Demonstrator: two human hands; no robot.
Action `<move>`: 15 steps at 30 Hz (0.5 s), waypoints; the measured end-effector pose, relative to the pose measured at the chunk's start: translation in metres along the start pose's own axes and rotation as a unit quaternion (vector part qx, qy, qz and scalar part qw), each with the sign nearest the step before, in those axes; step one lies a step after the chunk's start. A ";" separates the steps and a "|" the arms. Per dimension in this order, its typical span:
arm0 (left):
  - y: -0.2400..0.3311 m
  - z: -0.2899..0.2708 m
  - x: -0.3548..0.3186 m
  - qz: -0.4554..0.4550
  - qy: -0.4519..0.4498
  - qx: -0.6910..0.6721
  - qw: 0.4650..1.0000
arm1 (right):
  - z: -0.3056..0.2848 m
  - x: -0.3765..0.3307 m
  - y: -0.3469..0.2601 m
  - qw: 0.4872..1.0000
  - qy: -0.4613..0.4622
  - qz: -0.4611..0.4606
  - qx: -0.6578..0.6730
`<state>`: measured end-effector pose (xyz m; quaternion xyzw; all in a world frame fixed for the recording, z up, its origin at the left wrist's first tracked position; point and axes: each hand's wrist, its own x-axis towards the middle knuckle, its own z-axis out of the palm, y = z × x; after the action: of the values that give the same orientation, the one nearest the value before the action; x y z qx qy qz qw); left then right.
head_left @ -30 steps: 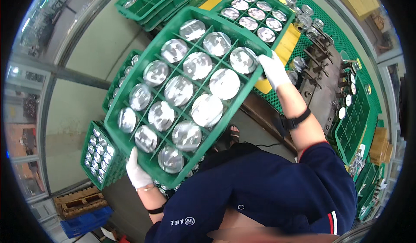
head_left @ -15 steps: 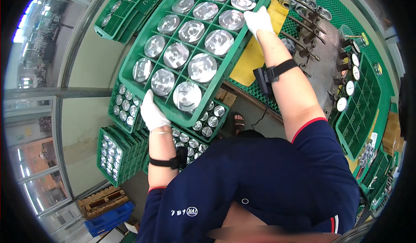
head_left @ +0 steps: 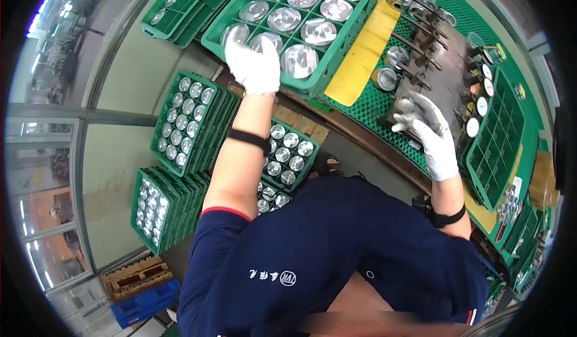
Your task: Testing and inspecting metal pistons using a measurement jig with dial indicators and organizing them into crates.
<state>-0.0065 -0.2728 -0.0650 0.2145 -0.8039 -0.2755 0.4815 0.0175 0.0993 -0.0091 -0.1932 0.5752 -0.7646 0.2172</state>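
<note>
A green divided crate [head_left: 210,41] of shiny metal pistons [head_left: 299,60] rests at the bench's far left end. My left hand [head_left: 255,66], in a white glove, reaches over its near left corner. Its fingers look stretched apart above two pistons of the nearest row and partly cover them; I cannot tell whether they touch. My right hand [head_left: 430,133], also gloved and greyish at the fingers, hovers by the bench's near edge. Its fingers are spread and loosely curved, with nothing in them. Beyond it stands a metal gauge fixture [head_left: 442,66] with round white dials [head_left: 482,106].
Loose pistons [head_left: 384,78] stand on green matting beside a yellow sheet [head_left: 363,54]. An unfilled green crate [head_left: 496,145] leans at the right. Stacked piston crates [head_left: 180,124] stand at floor level on the left, near a wooden pallet [head_left: 138,280] and a blue crate [head_left: 144,304].
The piston crate has moved away from me onto the bench. My right hand has let go of it and come back toward the near edge; my left hand has shifted over its pistons.
</note>
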 end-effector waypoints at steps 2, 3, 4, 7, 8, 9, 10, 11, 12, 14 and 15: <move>0.012 0.018 0.009 -0.009 -0.069 0.055 0.996 | -0.003 -0.028 0.006 0.993 0.098 0.058 -0.017; 0.017 0.022 0.014 -0.017 -0.118 0.058 0.991 | 0.001 -0.042 0.007 0.992 0.118 0.048 -0.026; 0.021 0.027 0.019 -0.024 -0.168 0.060 0.984 | 0.009 -0.053 0.002 0.987 0.138 0.056 -0.060; 0.015 0.031 0.023 0.024 -0.258 0.145 0.955 | 0.019 -0.087 -0.009 0.987 0.125 0.021 -0.095; 0.019 0.029 0.024 0.063 -0.264 0.147 0.951 | 0.019 -0.098 -0.016 0.985 0.129 0.030 -0.111; 0.022 0.025 0.026 0.056 -0.340 0.109 0.932 | 0.010 -0.115 -0.016 0.983 0.131 0.039 -0.121; 0.017 0.029 0.029 0.060 -0.341 0.107 0.932 | 0.001 -0.127 -0.015 0.983 0.134 0.036 -0.121; 0.010 0.035 0.032 0.116 -0.396 0.118 0.903 | -0.006 -0.140 -0.014 0.978 0.166 0.041 -0.115; 0.006 0.042 0.032 0.172 -0.447 0.129 0.868 | -0.014 -0.149 -0.015 0.973 0.197 0.047 -0.108; 0.031 0.048 0.044 0.146 -0.544 0.225 0.795 | -0.032 -0.159 -0.019 0.964 0.237 0.062 -0.108; 0.037 0.055 0.036 0.191 -0.515 0.254 0.796 | -0.040 -0.160 -0.021 0.961 0.243 0.056 -0.116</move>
<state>-0.0742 -0.2540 -0.0384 -0.0023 -0.9989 -0.0337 -0.0325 0.1264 0.2249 -0.0062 0.0075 0.7057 -0.7028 0.0892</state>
